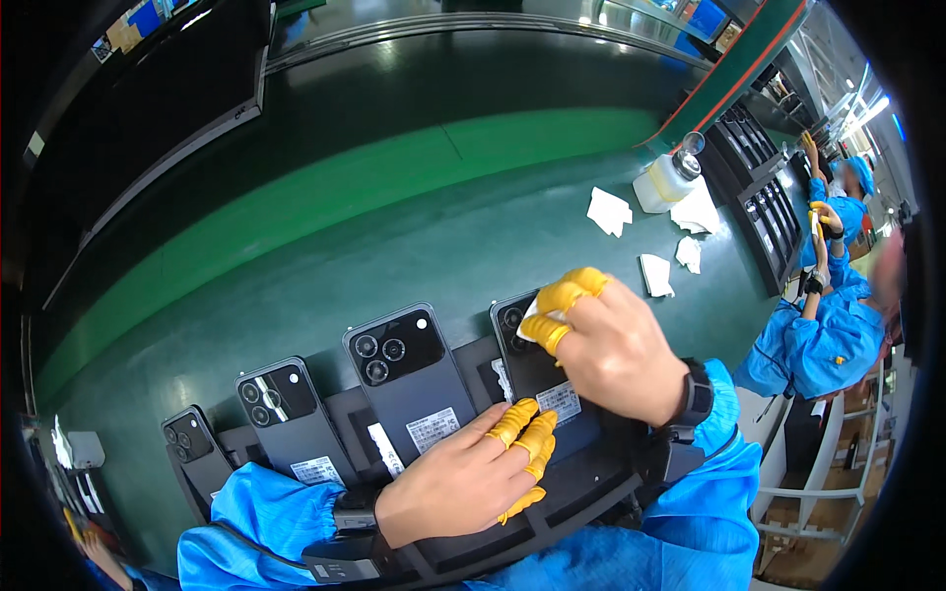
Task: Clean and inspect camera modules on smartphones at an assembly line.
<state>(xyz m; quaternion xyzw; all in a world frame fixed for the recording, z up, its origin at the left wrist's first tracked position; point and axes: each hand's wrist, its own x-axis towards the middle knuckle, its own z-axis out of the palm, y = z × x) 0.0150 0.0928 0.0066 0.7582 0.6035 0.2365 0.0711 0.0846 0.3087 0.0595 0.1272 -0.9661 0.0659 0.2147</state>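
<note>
Our right hand point(616, 350) is curled shut, its yellow-capped fingertips point(567, 294) pinching a small white wipe point(533, 317) against the camera end of a dark phone point(540, 379). Our left hand point(473, 478) lies open and flat, yellow-tipped fingers spread over the phone's near end, beside its white label, pinning it in the black tray point(591, 483). So the phone sits directly under both hands, its long axis running away from us and tilting slightly left; the right hand is on its far end, the left on its near end.

To the left of our left hand, three more phones stand in the same tray: first point(404, 379), second point(286, 414), third point(192, 443). Beyond the right hand, well apart on the green bench point(345, 256), lie crumpled white wipes point(609, 210) and a squat pump bottle point(668, 179). Far right, a co-worker in blue point(823, 335) works.
</note>
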